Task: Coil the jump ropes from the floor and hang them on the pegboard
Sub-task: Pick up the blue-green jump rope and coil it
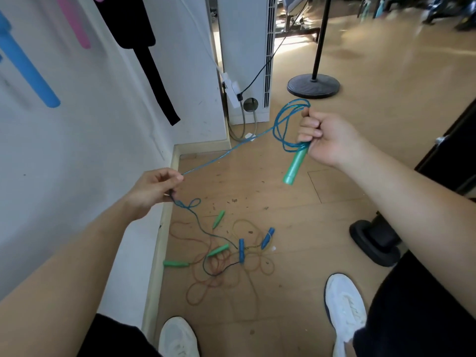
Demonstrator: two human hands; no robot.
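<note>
Well, the right hand (pixel 327 140), centre right of the frame, grips a green handle (pixel 296 166) and several loops of blue rope (pixel 231 148); the left hand (pixel 154 189), centre left, pinches the same rope. The taut span runs lower left to upper right; the handle points down-left. Keep loops even, feeding slack steadily so the tail lifts free of the tangle (pixel 226 266) on the floor (pixel 296 228).

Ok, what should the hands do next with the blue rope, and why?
Probably the left hand should carry its pinched stretch of blue rope up to the right hand, adding another loop to the coil held there, because rope trails down to the floor uncoiled.
</note>
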